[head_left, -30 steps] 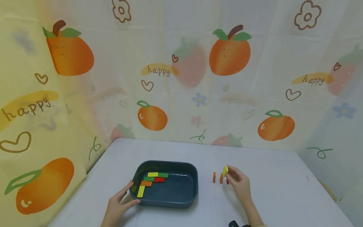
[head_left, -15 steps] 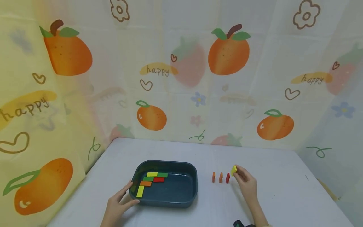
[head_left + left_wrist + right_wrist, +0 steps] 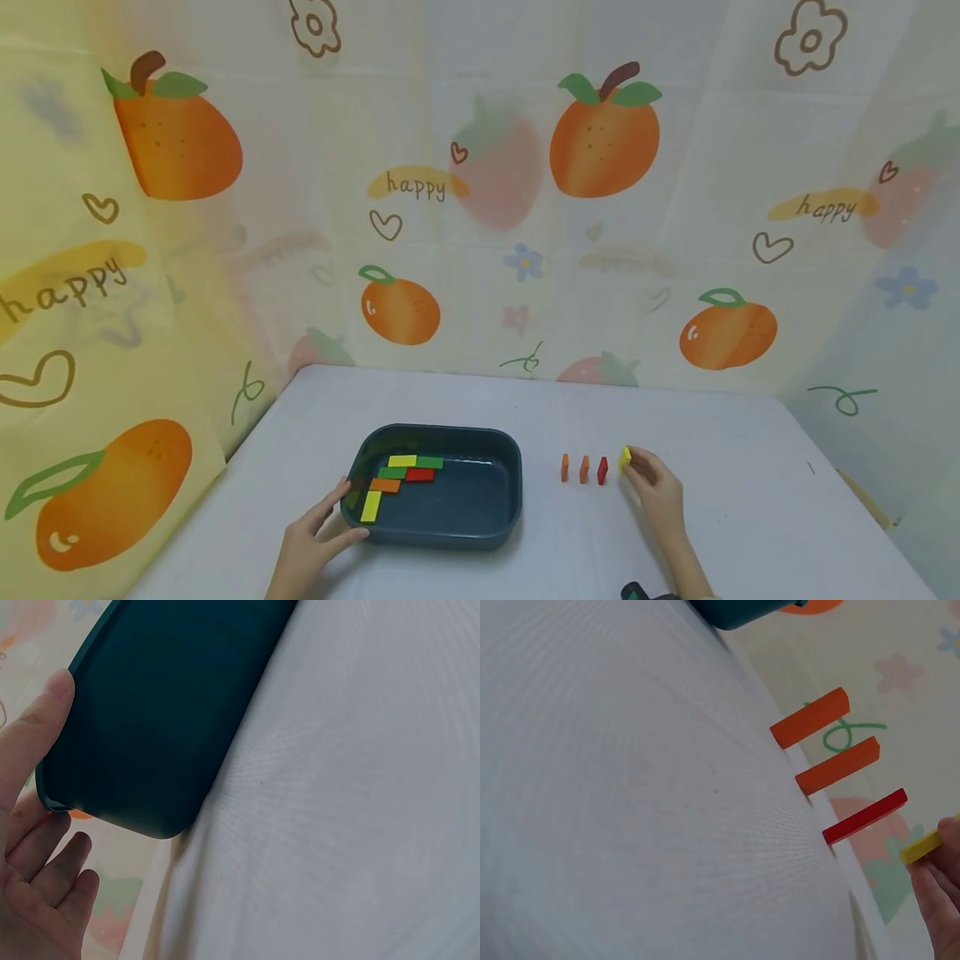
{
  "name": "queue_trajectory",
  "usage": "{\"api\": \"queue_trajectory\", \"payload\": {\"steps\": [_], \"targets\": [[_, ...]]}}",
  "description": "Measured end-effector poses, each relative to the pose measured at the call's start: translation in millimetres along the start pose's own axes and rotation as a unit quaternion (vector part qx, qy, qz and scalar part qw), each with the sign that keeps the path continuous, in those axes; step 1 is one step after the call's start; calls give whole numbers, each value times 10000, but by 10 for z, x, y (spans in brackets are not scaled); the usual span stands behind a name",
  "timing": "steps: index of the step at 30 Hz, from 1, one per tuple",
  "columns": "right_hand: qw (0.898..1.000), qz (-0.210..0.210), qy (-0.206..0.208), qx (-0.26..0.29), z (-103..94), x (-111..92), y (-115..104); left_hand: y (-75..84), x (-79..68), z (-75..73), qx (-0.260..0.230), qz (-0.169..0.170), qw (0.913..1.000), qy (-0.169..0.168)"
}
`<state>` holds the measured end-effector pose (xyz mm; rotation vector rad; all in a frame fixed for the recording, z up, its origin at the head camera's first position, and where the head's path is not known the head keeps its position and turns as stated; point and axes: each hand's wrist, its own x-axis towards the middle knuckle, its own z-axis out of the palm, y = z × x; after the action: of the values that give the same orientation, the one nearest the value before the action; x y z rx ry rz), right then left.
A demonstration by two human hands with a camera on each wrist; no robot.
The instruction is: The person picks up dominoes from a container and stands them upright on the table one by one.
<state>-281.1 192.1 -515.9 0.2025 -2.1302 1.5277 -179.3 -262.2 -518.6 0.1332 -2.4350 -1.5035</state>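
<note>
In the head view my right hand point(image 3: 660, 493) pinches a yellow domino block point(image 3: 625, 459) between thumb and fingers. It is upright, just right of a standing red domino block point(image 3: 602, 471). In the right wrist view the yellow block's lower end appears slightly above the table. Two orange domino blocks stand farther left, a near one point(image 3: 584, 469) and an outer one point(image 3: 565, 467). My left hand point(image 3: 313, 533) rests at the left front corner of a dark teal tray point(image 3: 480, 540), thumb on its near wall and fingers at its left side. In the left wrist view the other fingers hang loose.
Several yellow, green, red and orange blocks, such as a red one point(image 3: 420, 475), lie flat in the tray's left half. A white cloth covers the table point(image 3: 750, 500). Printed fabric point(image 3: 480, 317) rises behind and beside it. A small dark object point(image 3: 635, 591) shows at the bottom edge.
My right hand has moved right with the yellow block, past the red one, and then lowered it. The red block now shows fully. My left hand and the tray have stayed put.
</note>
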Motion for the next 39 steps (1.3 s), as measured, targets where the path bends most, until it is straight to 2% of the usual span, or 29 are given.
{"api": "queue_trajectory", "payload": {"steps": [13, 20, 29, 39], "targets": [[9962, 545, -392, -560, 10, 7, 137, 19, 10, -5, -18, -15, 10000, -31], [9959, 516, -531, -527, 25, -5, 214, 26, 6, -7, 129, 315, 9993, 144], [9968, 451, -545, -378, 28, -27, 221, 17, -10, -4, 59, 55, 10000, 25], [9958, 546, -590, -443, 34, -17, 209, -16, 8, -8, -27, 62, 10000, -11]]}}
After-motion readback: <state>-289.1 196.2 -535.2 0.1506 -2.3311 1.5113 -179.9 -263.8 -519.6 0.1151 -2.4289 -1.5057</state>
